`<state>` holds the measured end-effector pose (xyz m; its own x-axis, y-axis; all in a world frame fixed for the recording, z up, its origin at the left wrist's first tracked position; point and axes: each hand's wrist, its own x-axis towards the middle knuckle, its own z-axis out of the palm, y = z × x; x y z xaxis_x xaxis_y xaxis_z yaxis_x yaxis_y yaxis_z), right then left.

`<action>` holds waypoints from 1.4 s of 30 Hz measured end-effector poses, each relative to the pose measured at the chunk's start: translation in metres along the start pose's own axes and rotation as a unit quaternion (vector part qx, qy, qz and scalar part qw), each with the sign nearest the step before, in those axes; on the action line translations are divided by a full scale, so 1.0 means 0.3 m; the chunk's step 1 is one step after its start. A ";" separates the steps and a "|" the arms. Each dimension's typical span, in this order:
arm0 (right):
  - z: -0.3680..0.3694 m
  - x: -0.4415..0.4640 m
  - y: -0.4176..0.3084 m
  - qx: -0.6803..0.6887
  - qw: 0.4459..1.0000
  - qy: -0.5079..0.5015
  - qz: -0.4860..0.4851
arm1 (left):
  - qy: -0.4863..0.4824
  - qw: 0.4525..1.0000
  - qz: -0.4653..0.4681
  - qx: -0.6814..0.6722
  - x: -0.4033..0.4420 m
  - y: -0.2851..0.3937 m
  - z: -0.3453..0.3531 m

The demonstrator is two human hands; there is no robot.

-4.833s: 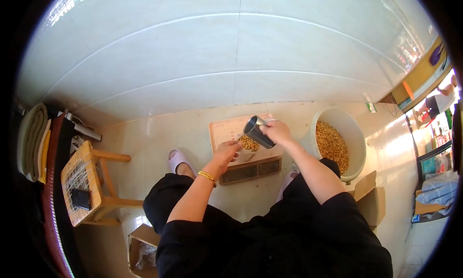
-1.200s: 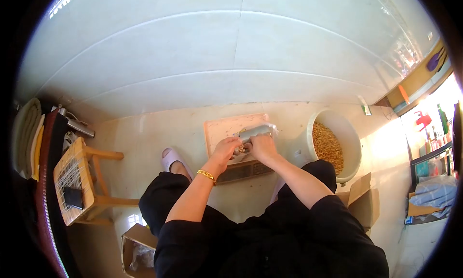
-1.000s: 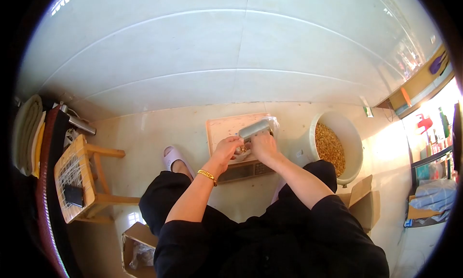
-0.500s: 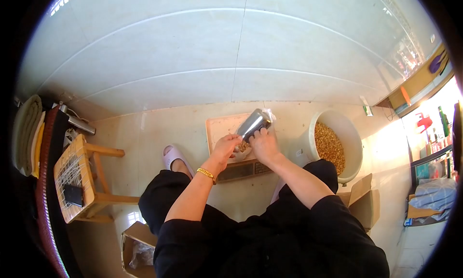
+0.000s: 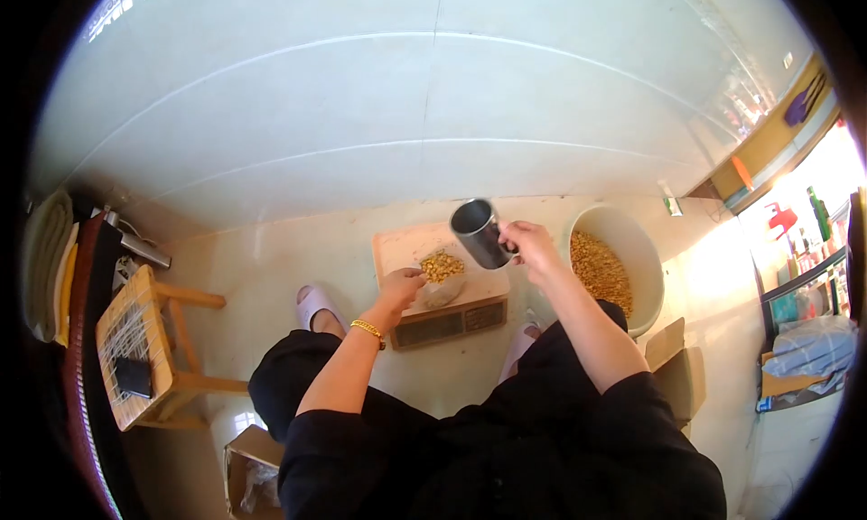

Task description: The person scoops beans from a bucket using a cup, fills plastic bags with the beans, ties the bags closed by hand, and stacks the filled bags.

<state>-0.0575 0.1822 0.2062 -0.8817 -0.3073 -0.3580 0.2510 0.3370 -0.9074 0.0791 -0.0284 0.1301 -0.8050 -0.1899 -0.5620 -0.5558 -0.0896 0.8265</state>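
Note:
My right hand (image 5: 531, 246) is closed round the handle of a shiny metal mug (image 5: 486, 240), which is tilted with its dark mouth toward the upper left. Below and left of it, a small clear plastic bag (image 5: 444, 293) with yellow kernels (image 5: 442, 266) in its mouth lies on a weighing scale (image 5: 411, 247). My left hand (image 5: 401, 291) pinches the left edge of this bag. A gold bracelet circles the left wrist. The scale's dark display panel faces me.
A large white bucket (image 5: 647, 269) of corn-like kernels (image 5: 600, 269) stands on the right. Cardboard boxes (image 5: 679, 376) (image 5: 253, 448) sit low on both sides. At left is a wooden stool (image 5: 167, 357) with a black phone-like object (image 5: 133, 377). A tiled wall (image 5: 424, 96) rises behind the scale.
The mug has come away from the bag, turning from mouth-down over it to mouth-up at its upper right. Kernels now show in the bag. My left hand has shifted slightly left and down.

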 end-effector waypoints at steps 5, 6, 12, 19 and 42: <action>-0.232 -0.088 -0.134 0.119 0.989 0.059 -0.059 | -0.035 0.999 0.020 -0.019 0.004 0.000 0.001; -0.291 -0.105 -0.139 0.124 0.987 0.074 -0.073 | -0.043 0.998 0.030 -0.043 0.005 0.005 0.007; -0.582 -0.164 -0.046 0.052 0.961 0.257 -0.085 | -0.005 0.969 0.133 -0.208 0.075 0.021 0.016; -0.721 -0.124 0.218 -0.422 0.834 0.356 -0.016 | 0.054 0.980 0.135 -0.134 0.020 0.098 0.042; -0.841 -0.218 0.442 0.168 0.937 0.301 0.050 | 0.233 0.934 0.250 0.106 0.003 0.117 0.025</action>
<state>-0.0674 0.4716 0.1646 -0.8876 0.3021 -0.3477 0.3668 0.0070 -0.9303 0.0572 -0.0242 0.1585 -0.8253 -0.5646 0.0082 -0.2034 0.3108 0.9285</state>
